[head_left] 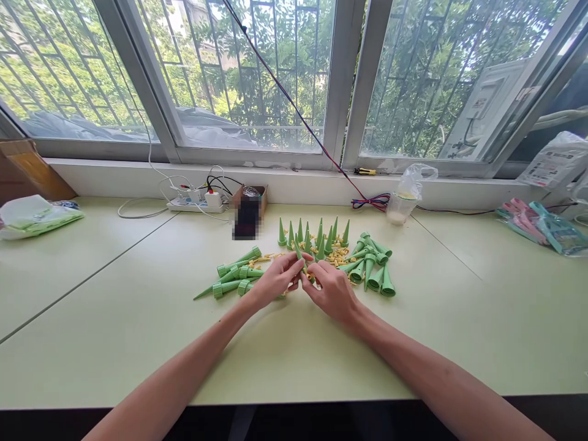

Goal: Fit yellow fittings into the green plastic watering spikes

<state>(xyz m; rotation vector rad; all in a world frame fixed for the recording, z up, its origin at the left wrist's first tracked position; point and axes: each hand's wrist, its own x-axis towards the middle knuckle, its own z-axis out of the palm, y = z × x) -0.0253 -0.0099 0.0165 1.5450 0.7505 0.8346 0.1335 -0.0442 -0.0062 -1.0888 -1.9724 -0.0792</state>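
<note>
My left hand [277, 278] and my right hand [331, 289] meet at the middle of the pale green table [138, 318], both pinched on one green cone spike [301, 257] held between their fingertips. Just left of my left hand lie assembled green spikes [232, 278] in a loose pile. Behind the hands several green cones [312, 236] stand upright, with small yellow pieces [337, 254] scattered among them. To the right of my right hand lies a heap of green cone caps [374, 266] on their sides.
A power strip with plugs and cables [195, 202] lies by the window sill, beside a small brown box [250, 199]. A plastic cup in a bag [404, 199] stands at the back right. Packets [546, 226] lie far right, a bag [34, 214] far left.
</note>
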